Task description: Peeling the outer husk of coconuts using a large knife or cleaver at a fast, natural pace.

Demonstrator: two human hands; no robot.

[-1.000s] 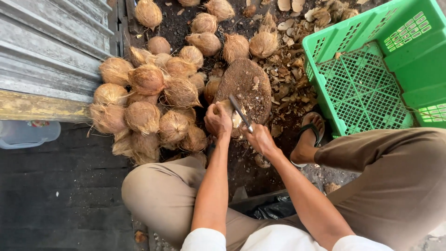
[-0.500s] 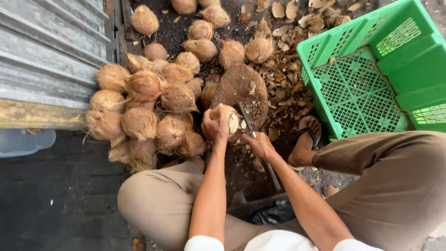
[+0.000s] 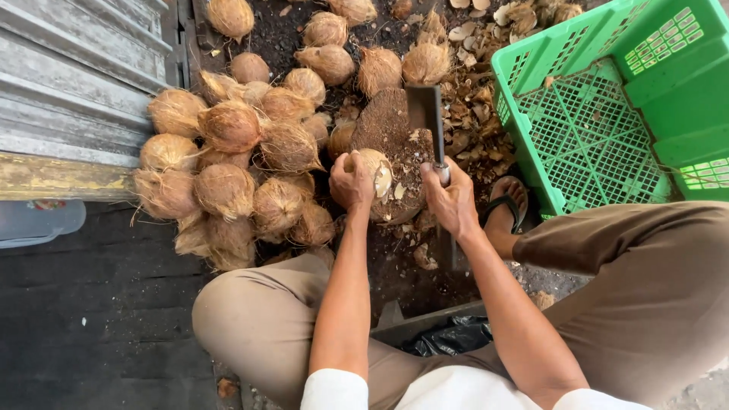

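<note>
My left hand (image 3: 351,182) grips a partly husked brown coconut (image 3: 376,171) with a pale chipped patch, pressed onto a round wooden chopping block (image 3: 389,125). My right hand (image 3: 452,199) holds the handle of a cleaver (image 3: 424,114) whose broad dark blade is raised over the block, just right of the coconut. Both forearms reach forward between my knees in tan trousers. Pale chips lie on the block around the coconut.
A heap of several hairy coconuts (image 3: 228,144) lies left of the block and behind it. A green plastic crate (image 3: 607,106) stands at the right, next to a foot in a sandal (image 3: 505,209). Husk scraps (image 3: 471,99) litter the ground. A corrugated metal sheet (image 3: 68,91) lies at the left.
The cleaver has swung up from a low slant beside the coconut to a raised position over the block. The coconut shows a larger pale cut patch. My left hand keeps its hold.
</note>
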